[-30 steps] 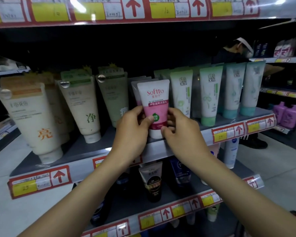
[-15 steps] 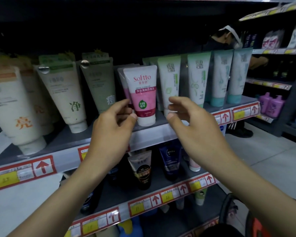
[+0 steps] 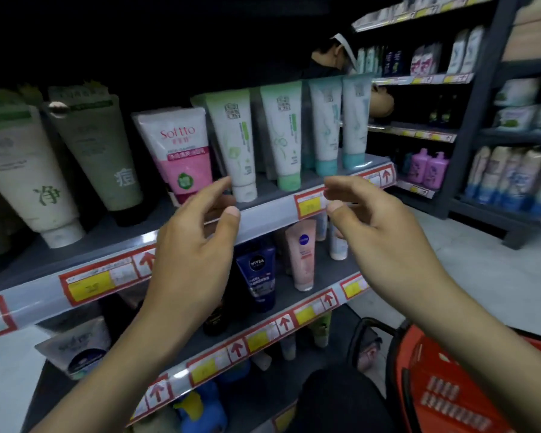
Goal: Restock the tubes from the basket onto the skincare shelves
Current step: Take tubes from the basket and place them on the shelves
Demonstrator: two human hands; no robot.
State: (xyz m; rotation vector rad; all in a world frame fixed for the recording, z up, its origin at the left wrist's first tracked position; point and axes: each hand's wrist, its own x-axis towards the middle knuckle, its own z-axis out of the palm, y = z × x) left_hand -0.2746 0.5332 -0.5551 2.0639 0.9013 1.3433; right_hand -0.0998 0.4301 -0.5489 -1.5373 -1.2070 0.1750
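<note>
— What did the aisle look like?
— Dark shelving; the upper shelf [image 3: 263,210] had red price tags along its edge. A red basket [image 3: 444,385] sat below it, right; contents blurred.
— And the pink Softto tube [image 3: 181,151]?
— Upright on that shelf, among white-green tubes [image 3: 235,142].
— Hands?
— Left hand [image 3: 197,245] and right hand [image 3: 384,239] hung before the shelf edge, fingers loosely curled, grasping nothing.

Beyond my right hand I see a person in a dark top [image 3: 320,68] behind the shelving. Farther right stand two purple pump bottles [image 3: 428,167]. Under my right forearm, grey floor [image 3: 497,276] shows.
</note>
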